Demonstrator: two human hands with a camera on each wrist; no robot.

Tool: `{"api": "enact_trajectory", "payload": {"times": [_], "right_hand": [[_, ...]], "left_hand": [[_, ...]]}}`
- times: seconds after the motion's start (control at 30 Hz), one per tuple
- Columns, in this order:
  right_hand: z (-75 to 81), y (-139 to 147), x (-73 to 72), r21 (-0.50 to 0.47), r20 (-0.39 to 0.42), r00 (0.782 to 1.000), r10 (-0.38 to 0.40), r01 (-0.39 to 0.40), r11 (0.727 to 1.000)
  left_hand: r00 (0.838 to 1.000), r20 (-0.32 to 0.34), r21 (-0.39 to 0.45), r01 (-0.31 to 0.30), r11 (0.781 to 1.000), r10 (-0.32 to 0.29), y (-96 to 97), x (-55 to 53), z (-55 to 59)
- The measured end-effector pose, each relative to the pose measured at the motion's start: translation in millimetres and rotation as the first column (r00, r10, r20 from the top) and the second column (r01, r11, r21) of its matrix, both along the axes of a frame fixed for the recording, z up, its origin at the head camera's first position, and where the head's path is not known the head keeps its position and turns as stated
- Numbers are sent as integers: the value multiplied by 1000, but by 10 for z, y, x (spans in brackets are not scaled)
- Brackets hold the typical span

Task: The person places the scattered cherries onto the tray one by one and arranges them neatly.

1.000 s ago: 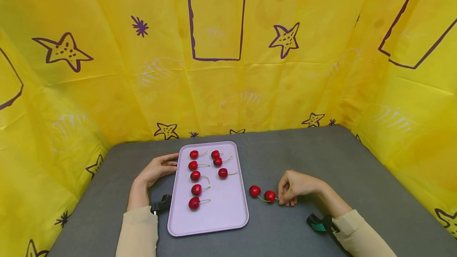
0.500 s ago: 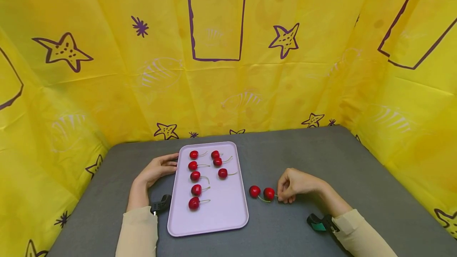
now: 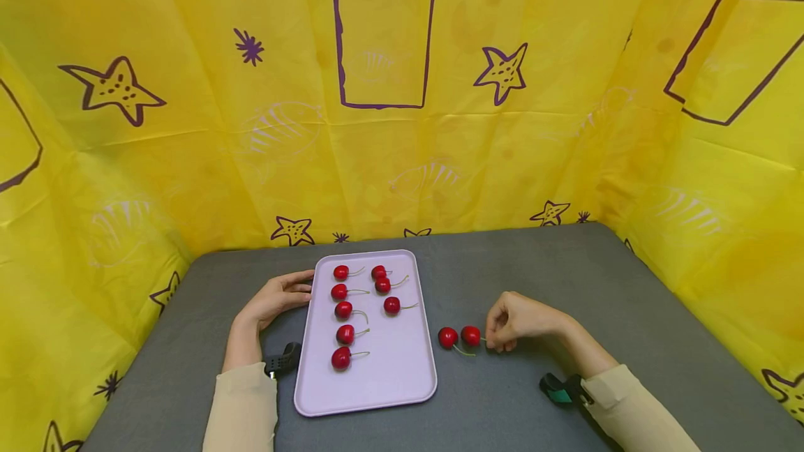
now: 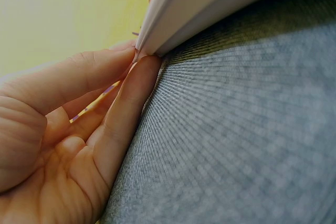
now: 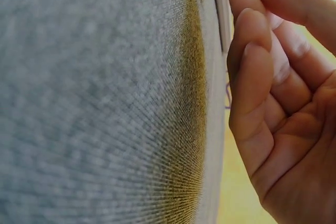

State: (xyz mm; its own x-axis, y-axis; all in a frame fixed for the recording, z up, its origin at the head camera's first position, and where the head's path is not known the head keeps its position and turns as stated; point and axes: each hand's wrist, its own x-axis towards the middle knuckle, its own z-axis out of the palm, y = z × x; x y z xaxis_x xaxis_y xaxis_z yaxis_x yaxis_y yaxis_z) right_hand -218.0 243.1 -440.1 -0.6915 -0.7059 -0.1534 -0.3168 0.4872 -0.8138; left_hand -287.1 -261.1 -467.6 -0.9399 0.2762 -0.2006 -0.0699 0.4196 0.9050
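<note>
My right hand [image 3: 518, 319] pinches the thin green stem of a red cherry [image 3: 470, 335] between thumb and fingertips, to the right of the tray. Another loose cherry [image 3: 448, 337] lies just left of it, its stem trailing toward the held one. In the right wrist view the curled fingers [image 5: 252, 72] fill the right side, with red showing at the fingertips at the top edge. My left hand [image 3: 276, 300] touches the left rim of the pale lilac tray [image 3: 377, 386] with fairly straight fingers. The left wrist view shows the fingertips against the tray's side wall [image 4: 184, 11].
On the tray, several cherries form a left column, the nearest cherry [image 3: 341, 358] lowest. A shorter right column holds three, including a front cherry [image 3: 392, 305]. The grey cloth-covered table [image 3: 553, 264] meets yellow patterned curtain walls [image 3: 377, 180] at the back and sides.
My right hand has shifted slightly left and away from the body, drawing the pinched cherry closer to the loose one. The left hand and tray have stayed in place.
</note>
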Motion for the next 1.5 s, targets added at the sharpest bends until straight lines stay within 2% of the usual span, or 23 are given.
{"api": "enact_trajectory", "payload": {"times": [0.27,1.0,1.33,1.5], "right_hand": [[31,-42,-15,-15,-9,1000,-9,9,1000],[135,-285,-138,-22,-104,994,-16,14,1000],[204,-463,-209,16,-123,992,-29,32,999],[256,-572,-224,18,-124,992,-25,28,999]], "left_hand": [[1000,2,15,10,1000,-10,11,3,25],[1000,-6,15,0,1000,0,-4,23,16],[1000,12,3,-17,1000,17,-9,13,3],[1000,4,-4,-8,1000,8,-14,9,-2]]}}
